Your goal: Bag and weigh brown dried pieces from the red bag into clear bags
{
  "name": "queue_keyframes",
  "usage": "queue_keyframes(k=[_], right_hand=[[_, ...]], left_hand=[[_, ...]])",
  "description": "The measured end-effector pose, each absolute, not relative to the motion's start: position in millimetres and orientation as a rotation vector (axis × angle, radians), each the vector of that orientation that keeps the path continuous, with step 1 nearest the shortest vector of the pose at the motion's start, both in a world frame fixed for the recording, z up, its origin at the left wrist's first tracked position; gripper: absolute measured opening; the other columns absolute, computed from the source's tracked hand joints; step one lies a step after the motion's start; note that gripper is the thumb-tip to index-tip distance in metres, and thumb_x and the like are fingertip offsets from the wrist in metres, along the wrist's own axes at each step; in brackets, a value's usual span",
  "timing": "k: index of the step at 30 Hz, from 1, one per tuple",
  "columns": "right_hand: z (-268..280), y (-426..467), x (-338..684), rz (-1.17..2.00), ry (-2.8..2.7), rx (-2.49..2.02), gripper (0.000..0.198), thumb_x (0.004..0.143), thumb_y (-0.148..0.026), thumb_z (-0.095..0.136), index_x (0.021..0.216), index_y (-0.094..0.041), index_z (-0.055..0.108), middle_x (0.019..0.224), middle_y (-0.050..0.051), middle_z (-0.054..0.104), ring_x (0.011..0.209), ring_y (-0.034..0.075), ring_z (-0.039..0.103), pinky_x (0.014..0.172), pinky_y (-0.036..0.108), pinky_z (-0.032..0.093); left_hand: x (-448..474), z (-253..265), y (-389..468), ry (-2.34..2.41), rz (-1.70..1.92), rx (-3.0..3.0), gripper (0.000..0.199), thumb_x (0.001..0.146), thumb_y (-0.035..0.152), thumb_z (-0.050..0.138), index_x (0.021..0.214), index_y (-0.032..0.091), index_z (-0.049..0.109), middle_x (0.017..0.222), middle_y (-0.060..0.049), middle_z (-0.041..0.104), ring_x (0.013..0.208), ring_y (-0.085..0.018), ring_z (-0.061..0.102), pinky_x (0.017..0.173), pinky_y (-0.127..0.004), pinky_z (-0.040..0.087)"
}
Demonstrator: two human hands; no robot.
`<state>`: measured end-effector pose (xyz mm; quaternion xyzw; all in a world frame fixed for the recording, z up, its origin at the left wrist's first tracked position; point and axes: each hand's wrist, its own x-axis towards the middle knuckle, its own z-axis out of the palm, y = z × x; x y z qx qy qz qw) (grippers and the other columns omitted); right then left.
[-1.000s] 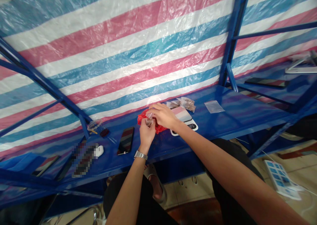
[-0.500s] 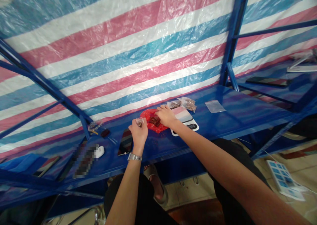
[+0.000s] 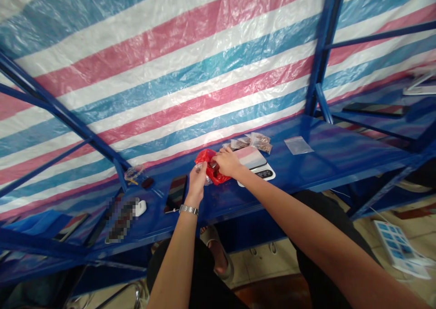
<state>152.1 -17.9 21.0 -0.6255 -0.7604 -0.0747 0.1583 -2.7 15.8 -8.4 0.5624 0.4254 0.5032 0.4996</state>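
Observation:
My left hand (image 3: 197, 182), with a metal watch on its wrist, pinches a small clear plastic bag (image 3: 208, 180) at the left edge of a red plastic bag (image 3: 221, 179). The red bag lies open on the blue table, and small brown pieces show inside it. My right hand (image 3: 229, 163) reaches over the red bag with its fingers closed around something dark and shiny, too small to make out. Just to the right stands a white kitchen scale (image 3: 250, 157). Filled clear bags (image 3: 260, 142) of brown pieces lie behind the scale.
A flat clear zip bag (image 3: 298, 145) lies further right on the blue table (image 3: 327, 164). On the left are a phone (image 3: 175, 193), a white case (image 3: 140, 208) and a blurred-out object. Blue metal posts (image 3: 318, 68) and a striped sheet (image 3: 204, 73) stand behind.
My left hand has moved right with the clear bag, up to the red bag. My right hand has turned toward it, its fingers now closed over the red bag. The view has shifted slightly.

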Motion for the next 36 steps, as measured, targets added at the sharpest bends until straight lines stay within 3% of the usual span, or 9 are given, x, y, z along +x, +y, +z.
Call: queue_keyframes(k=[12, 16, 19, 28, 32, 36], right_hand=[[23, -21, 149, -0.208, -2.123, -1.829, 0.028, 0.085, -0.018, 0.066, 0.11, -0.01, 0.075, 0.112, 0.019, 0.076, 0.118, 0.033, 0.059, 0.104, 0.043, 0.031], [21, -19, 149, -0.154, -2.08, -1.837, 0.026, 0.084, -0.019, 0.067, 0.107, -0.013, 0.077, 0.108, 0.018, 0.077, 0.118, 0.033, 0.06, 0.107, 0.044, 0.031], [21, -18, 149, -0.038, -2.05, -1.827, 0.026, 0.084, -0.021, 0.066, 0.108, -0.017, 0.077, 0.107, 0.014, 0.078, 0.119, 0.033, 0.061, 0.107, 0.045, 0.032], [27, -19, 164, 0.273, -1.828, -1.719, 0.03, 0.09, -0.021, 0.062, 0.115, -0.028, 0.077, 0.114, 0.004, 0.079, 0.114, 0.028, 0.067, 0.105, 0.045, 0.035], [35, -23, 165, 0.195, -1.811, -1.612, 0.03, 0.091, -0.021, 0.064, 0.117, -0.03, 0.076, 0.111, 0.003, 0.079, 0.108, 0.028, 0.066, 0.102, 0.045, 0.035], [38, -30, 160, -0.039, -1.93, -1.445, 0.035, 0.092, -0.014, 0.06, 0.123, -0.026, 0.073, 0.122, 0.006, 0.074, 0.112, 0.028, 0.059, 0.098, 0.041, 0.034]], left_hand=[[1, 1, 7, 0.943, 1.199, 1.234, 0.046, 0.078, 0.05, 0.078, 0.107, 0.015, 0.071, 0.097, -0.009, 0.078, 0.079, -0.018, 0.072, 0.072, -0.029, 0.056], [1, 1, 7, 0.974, 1.201, 1.197, 0.047, 0.079, 0.052, 0.076, 0.108, 0.015, 0.07, 0.093, -0.008, 0.077, 0.072, -0.017, 0.07, 0.065, -0.029, 0.053], [-1, 0, 9, 0.994, 1.225, 1.265, 0.049, 0.079, 0.054, 0.074, 0.108, 0.015, 0.069, 0.092, -0.007, 0.075, 0.074, -0.017, 0.069, 0.07, -0.031, 0.053], [-13, 0, 11, 1.204, 1.389, 1.773, 0.02, 0.089, 0.038, 0.069, 0.089, 0.02, 0.059, 0.079, 0.001, 0.063, 0.071, -0.014, 0.058, 0.071, -0.027, 0.045], [-10, -3, 9, 1.16, 1.304, 1.9, 0.018, 0.089, 0.036, 0.067, 0.089, 0.021, 0.059, 0.078, 0.001, 0.063, 0.07, -0.014, 0.058, 0.07, -0.025, 0.043], [-5, -9, 10, 1.13, 1.249, 1.937, 0.021, 0.085, 0.038, 0.071, 0.092, 0.02, 0.062, 0.081, 0.0, 0.066, 0.07, -0.015, 0.059, 0.069, -0.025, 0.043]])
